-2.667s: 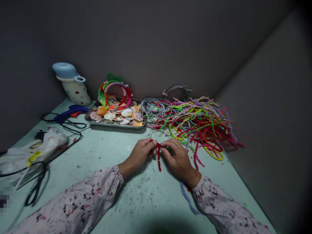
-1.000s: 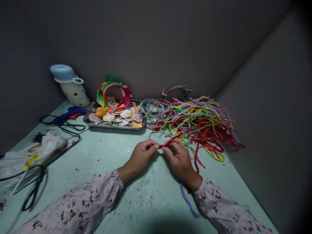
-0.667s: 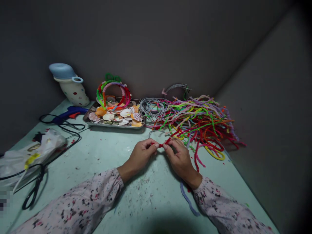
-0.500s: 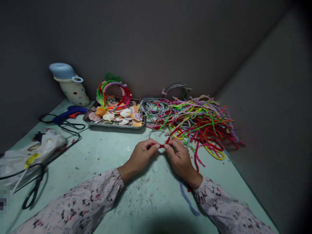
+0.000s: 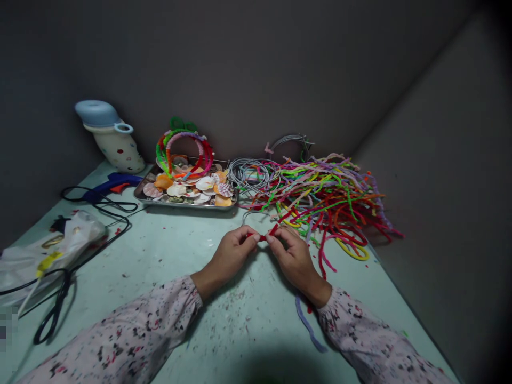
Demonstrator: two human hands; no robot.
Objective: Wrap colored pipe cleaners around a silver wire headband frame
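Note:
Between my two hands, over the middle of the table, is a red pipe cleaner (image 5: 263, 238). My left hand (image 5: 231, 254) pinches it between thumb and fingers. My right hand (image 5: 294, 256) pinches it close by, and a red end sticks up past those fingers. A thin grey wire (image 5: 256, 213) curves just behind the hands; whether it runs into them is hidden. Beyond my right hand lies a large heap of pipe cleaners (image 5: 324, 186) in many colours. A lone purple-blue pipe cleaner (image 5: 309, 325) lies beside my right sleeve.
A metal tray (image 5: 188, 206) of seashells (image 5: 205, 183) stands at the back, wrapped hoops (image 5: 168, 140) resting on it. Coiled grey wire (image 5: 240, 173) sits beside it. To the left are a blue-lidded bottle (image 5: 116, 149), a blue glue gun (image 5: 106, 186), black cord (image 5: 120, 216) and plastic bag (image 5: 86, 229).
Both hands stay almost in place, still pinching the red pipe cleaner, its upright end tilted a little more to the right. The whole view has shifted slightly.

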